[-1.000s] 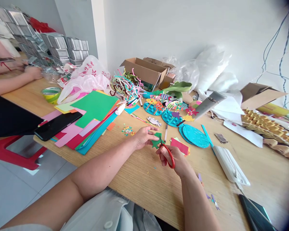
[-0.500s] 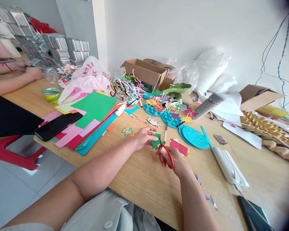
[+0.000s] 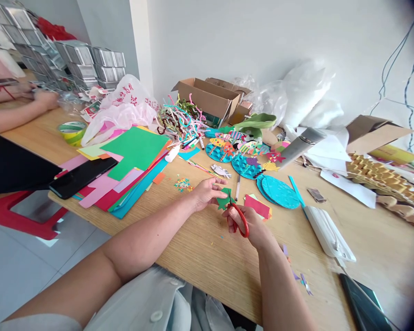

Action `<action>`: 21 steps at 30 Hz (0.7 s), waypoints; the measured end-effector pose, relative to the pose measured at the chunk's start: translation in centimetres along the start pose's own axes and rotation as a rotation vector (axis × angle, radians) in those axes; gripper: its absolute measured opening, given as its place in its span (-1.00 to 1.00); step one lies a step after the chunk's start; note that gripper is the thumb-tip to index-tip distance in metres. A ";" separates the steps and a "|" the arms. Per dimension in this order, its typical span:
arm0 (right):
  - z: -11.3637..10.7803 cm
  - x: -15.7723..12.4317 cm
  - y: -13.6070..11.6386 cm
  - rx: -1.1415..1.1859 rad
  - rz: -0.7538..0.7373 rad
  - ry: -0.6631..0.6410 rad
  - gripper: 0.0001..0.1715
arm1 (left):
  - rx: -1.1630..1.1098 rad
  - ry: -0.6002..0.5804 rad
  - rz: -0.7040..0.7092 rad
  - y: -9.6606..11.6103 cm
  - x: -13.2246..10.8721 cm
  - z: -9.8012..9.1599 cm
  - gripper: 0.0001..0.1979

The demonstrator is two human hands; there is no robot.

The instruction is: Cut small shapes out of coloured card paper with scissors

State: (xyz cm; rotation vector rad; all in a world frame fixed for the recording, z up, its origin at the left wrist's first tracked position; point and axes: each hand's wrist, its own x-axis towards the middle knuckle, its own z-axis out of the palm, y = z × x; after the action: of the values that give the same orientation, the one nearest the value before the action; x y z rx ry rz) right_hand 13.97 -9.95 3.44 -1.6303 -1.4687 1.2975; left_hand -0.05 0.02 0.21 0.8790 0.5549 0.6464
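Observation:
My left hand [image 3: 205,193] pinches a small green paper cut-out [image 3: 224,200] just above the wooden table [image 3: 207,257]. My right hand [image 3: 253,227] is closed through the handles of red scissors [image 3: 239,218], and their blades meet the green piece's right edge. A red paper scrap [image 3: 257,206] lies just right of the scissors. Teal paper discs [image 3: 278,193] with colourful fish shapes sit beyond my hands.
A stack of coloured paper sheets [image 3: 131,161] and a black phone [image 3: 81,176] lie at left. Pipe cleaners [image 3: 181,122], cardboard boxes [image 3: 207,99], a white case [image 3: 327,232] and another phone [image 3: 364,308] surround the work spot. Another person's arms [image 3: 17,108] rest at far left.
Both hands keep their hold on the green piece and scissors; the view has shifted slightly, nothing else moved.

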 end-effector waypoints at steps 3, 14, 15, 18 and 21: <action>-0.1 0.0 0.1 -0.006 0.006 -0.004 -0.54 | -0.003 0.008 0.013 0.1 -0.1 0.1 -0.48; -0.2 -0.1 0.1 -0.024 -0.028 -0.014 -0.49 | 0.015 -0.004 0.021 -0.1 0.0 0.1 -0.49; -0.2 -0.1 0.2 -0.024 -0.030 -0.016 -0.48 | 0.012 -0.002 0.020 -0.1 0.0 0.1 -0.48; -0.2 -0.1 0.2 -0.026 -0.031 -0.013 -0.46 | 0.002 0.006 0.017 -0.1 0.0 0.1 -0.48; -0.2 -0.1 0.2 -0.029 -0.030 -0.002 -0.45 | 0.001 -0.001 0.021 -0.1 0.0 0.1 -0.49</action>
State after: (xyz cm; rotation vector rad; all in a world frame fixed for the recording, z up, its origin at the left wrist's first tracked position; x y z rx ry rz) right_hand 14.22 -10.02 3.38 -1.6198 -1.5137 1.2679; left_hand 0.03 -0.07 0.12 0.8868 0.5452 0.6645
